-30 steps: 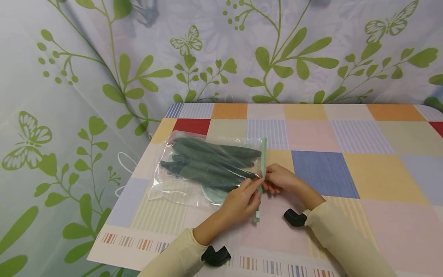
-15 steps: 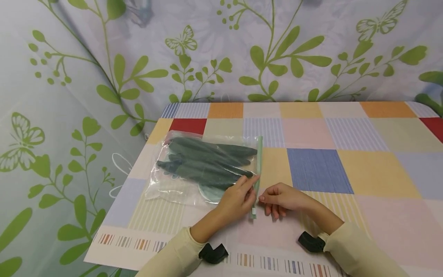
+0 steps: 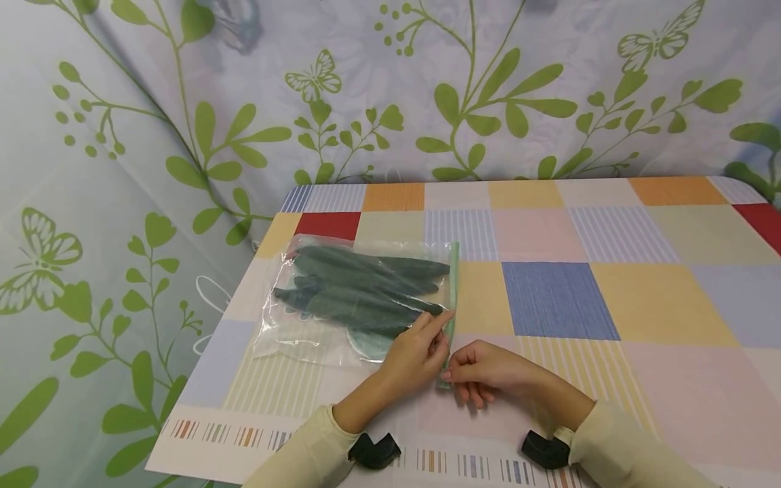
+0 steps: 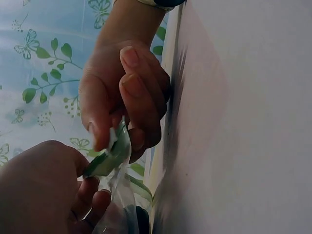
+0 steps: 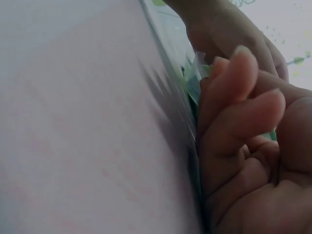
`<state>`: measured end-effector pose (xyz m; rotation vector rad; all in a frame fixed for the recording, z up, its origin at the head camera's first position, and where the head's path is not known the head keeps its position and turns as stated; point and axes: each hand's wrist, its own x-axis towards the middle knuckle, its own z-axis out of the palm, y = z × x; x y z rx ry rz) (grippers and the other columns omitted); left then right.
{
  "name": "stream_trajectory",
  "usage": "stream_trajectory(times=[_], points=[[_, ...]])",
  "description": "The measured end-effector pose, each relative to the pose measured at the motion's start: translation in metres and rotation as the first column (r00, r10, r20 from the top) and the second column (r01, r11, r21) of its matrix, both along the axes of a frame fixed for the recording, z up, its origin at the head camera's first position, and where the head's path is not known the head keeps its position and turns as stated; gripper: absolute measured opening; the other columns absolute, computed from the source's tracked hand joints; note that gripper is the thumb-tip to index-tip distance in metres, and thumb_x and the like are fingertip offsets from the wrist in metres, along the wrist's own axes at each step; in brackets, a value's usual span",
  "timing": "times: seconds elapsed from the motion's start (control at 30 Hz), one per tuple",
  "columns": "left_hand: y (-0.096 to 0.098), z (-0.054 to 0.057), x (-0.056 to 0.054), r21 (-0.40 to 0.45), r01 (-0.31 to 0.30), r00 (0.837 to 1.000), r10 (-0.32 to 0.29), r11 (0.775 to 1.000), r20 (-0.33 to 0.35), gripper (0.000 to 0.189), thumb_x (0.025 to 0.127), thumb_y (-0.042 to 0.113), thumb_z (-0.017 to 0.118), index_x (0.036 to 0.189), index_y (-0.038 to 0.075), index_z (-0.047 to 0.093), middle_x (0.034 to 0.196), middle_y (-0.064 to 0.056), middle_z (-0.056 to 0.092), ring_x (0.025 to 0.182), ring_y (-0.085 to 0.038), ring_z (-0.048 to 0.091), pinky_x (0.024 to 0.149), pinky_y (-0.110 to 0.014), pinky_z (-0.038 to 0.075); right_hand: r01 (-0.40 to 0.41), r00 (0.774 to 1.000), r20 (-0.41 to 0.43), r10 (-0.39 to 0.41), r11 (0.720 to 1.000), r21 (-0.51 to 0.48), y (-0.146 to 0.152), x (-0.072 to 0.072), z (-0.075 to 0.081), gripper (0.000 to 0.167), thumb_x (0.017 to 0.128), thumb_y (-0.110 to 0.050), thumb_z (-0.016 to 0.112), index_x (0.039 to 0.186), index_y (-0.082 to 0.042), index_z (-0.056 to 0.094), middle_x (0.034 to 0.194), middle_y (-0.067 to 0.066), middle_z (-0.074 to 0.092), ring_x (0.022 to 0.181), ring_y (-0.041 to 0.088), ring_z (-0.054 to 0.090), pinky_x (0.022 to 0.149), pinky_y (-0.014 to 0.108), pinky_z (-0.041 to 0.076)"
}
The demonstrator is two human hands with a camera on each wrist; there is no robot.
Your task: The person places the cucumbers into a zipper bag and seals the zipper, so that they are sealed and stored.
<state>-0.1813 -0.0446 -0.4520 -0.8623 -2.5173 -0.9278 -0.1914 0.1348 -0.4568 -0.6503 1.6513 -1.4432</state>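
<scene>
A clear plastic zip bag (image 3: 287,342) lies flat on the table, with several long dark green items (image 3: 360,288) inside; their kind is hard to tell. Along its right edge runs a pale green zip strip (image 3: 454,274). My left hand (image 3: 410,359) pinches the bag's edge at this strip, index finger stretched along it. At the strip's near end my right hand (image 3: 494,371) pinches between thumb and index finger, other fingers loosely curled. The left wrist view shows a small white slider (image 4: 113,137) at the right hand's fingertips, partly hidden.
A patchwork-print cloth (image 3: 561,298) covers the table. Behind it and to the left hangs a leaf-and-butterfly curtain (image 3: 201,135). A white cord (image 3: 210,291) loops beyond the table's left edge. Black wrist mounts (image 3: 373,453) sit under both sleeves.
My right hand has left the middle of the zip strip, come down toward me, and taken hold of its near end. My left hand stays at the strip.
</scene>
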Motion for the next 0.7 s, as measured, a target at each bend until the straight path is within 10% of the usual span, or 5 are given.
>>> stream_trajectory(times=[0.33, 0.47, 0.5, 0.57, 0.7], points=[[0.002, 0.009, 0.017, 0.044, 0.102, 0.995, -0.102, 0.994, -0.016, 0.035, 0.087, 0.01, 0.055, 0.121, 0.005, 0.057, 0.081, 0.0, 0.05, 0.062, -0.003, 0.046, 0.056, -0.005, 0.034, 0.036, 0.999, -0.04, -0.036, 0.999, -0.01, 0.005, 0.002, 0.003, 0.04, 0.09, -0.014, 0.05, 0.078, 0.024, 0.045, 0.054, -0.006, 0.053, 0.036, -0.001, 0.044, 0.035, 0.013, 0.032], [0.0, 0.009, 0.042, 0.136, 0.263, 0.947, -0.283, 0.955, 0.152, 0.031, 0.09, 0.012, 0.051, 0.12, 0.007, 0.057, 0.081, -0.001, 0.054, 0.065, 0.001, 0.044, 0.058, -0.005, 0.037, 0.041, 0.999, -0.024, -0.042, 0.998, -0.038, 0.009, 0.005, 0.002, 0.035, 0.088, -0.011, 0.047, 0.079, 0.023, 0.044, 0.053, -0.007, 0.051, 0.037, -0.001, 0.043, 0.035, 0.013, 0.031], [0.001, 0.009, 0.046, 0.18, 0.306, 0.907, -0.344, 0.935, 0.243, 0.03, 0.091, 0.013, 0.049, 0.119, 0.008, 0.057, 0.082, -0.004, 0.056, 0.065, 0.002, 0.045, 0.058, -0.006, 0.039, 0.048, 0.998, -0.031, -0.05, 0.998, -0.041, 0.01, 0.005, 0.002, 0.035, 0.088, -0.01, 0.047, 0.077, 0.023, 0.042, 0.051, -0.008, 0.05, 0.037, -0.001, 0.042, 0.035, 0.013, 0.03], [0.003, 0.01, 0.053, 0.321, 0.354, 0.743, -0.473, 0.878, 0.475, 0.029, 0.093, 0.016, 0.046, 0.119, 0.006, 0.056, 0.084, -0.013, 0.059, 0.063, 0.003, 0.046, 0.054, -0.01, 0.042, 0.064, 0.997, -0.029, -0.065, 0.997, -0.045, 0.014, 0.004, 0.003, 0.037, 0.087, -0.01, 0.048, 0.073, 0.022, 0.039, 0.049, -0.008, 0.048, 0.036, -0.002, 0.04, 0.034, 0.013, 0.029], [0.008, 0.007, 0.057, 0.588, 0.093, 0.229, -0.591, 0.804, 0.773, 0.037, 0.095, 0.025, 0.042, 0.119, -0.002, 0.052, 0.077, -0.01, 0.058, 0.058, 0.0, 0.051, 0.046, -0.016, 0.044, 0.091, 0.995, -0.021, -0.092, 0.995, -0.047, 0.019, 0.003, 0.005, 0.043, 0.087, -0.013, 0.052, 0.069, 0.021, 0.034, 0.046, -0.01, 0.044, 0.034, -0.002, 0.037, 0.033, 0.014, 0.026]])
